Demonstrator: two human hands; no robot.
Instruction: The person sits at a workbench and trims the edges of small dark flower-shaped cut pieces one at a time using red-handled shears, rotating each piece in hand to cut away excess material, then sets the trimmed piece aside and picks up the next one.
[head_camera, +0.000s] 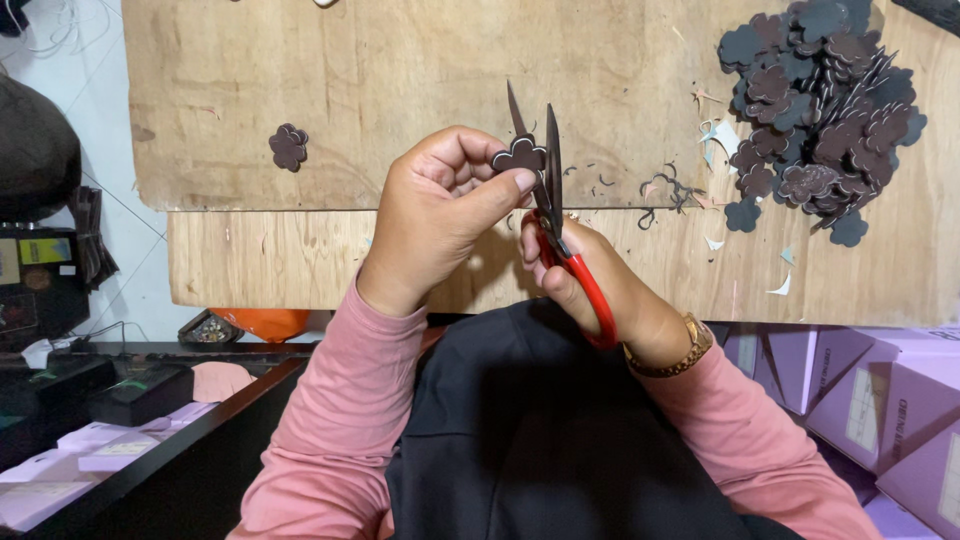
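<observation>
Left hand (440, 205) pinches scalloped dark cutout (518, 155); right hand (600, 285) holds red-handled scissors (560, 225).

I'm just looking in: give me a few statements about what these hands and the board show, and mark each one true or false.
1. The right hand holds red-handled scissors. True.
2. The left hand pinches a dark flower-shaped cutout. True.
3. The pile of cutouts lies at the board's left end. False: it lies at the right end.
4. The wooden board holds no stray cutout. False: a single cutout lies at the left.
</observation>
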